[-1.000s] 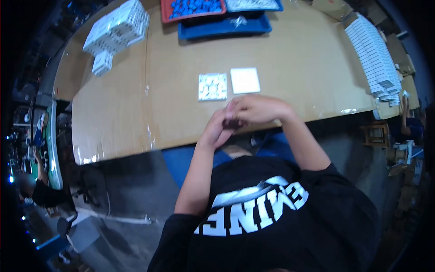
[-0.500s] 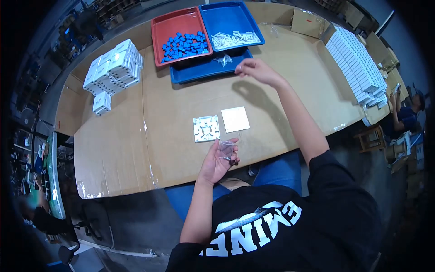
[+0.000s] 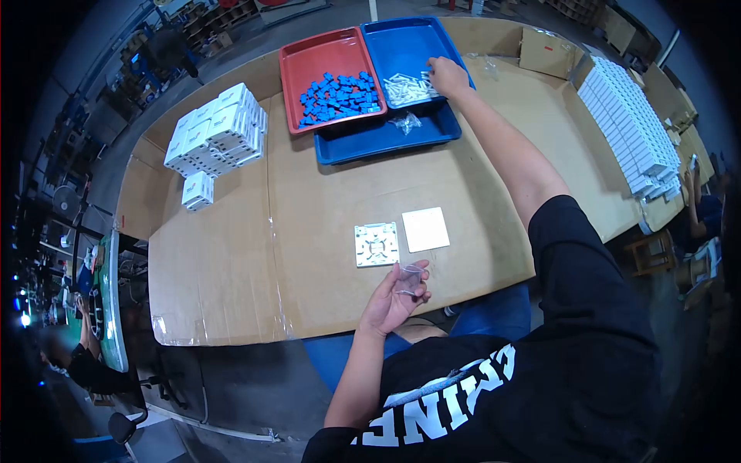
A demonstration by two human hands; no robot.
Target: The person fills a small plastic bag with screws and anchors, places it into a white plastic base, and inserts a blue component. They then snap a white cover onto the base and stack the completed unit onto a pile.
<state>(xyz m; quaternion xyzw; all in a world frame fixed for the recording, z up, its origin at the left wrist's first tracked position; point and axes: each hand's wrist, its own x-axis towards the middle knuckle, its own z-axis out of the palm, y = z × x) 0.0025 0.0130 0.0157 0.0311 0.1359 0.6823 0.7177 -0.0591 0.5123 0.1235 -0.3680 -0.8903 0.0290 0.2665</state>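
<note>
My left hand [image 3: 390, 305] is curled around a small clear plastic bag [image 3: 409, 281], close to the table's near edge. Just beyond it lies a square white plastic tray with a molded pattern [image 3: 377, 245], beside a flat white square plate [image 3: 425, 230]. My right hand [image 3: 448, 76] reaches over the right side of the upper blue tray [image 3: 409, 38], at the small white stick-like pieces [image 3: 407, 89]. Its fingers are bent together and partly hidden, so what they hold cannot be made out.
A red tray [image 3: 320, 54] holds many blue pieces [image 3: 340, 99]. In front, a lower blue tray [image 3: 363, 150] contains clear plastic bags [image 3: 406, 123]. White boxes [image 3: 220, 127] are stacked at left, more white units [image 3: 629, 123] at right. Other people sit beyond both sides.
My right hand has moved forward from above the lower blue tray to the white pieces in the upper one. My left hand keeps the clear bag. The whole view has shifted slightly.
</note>
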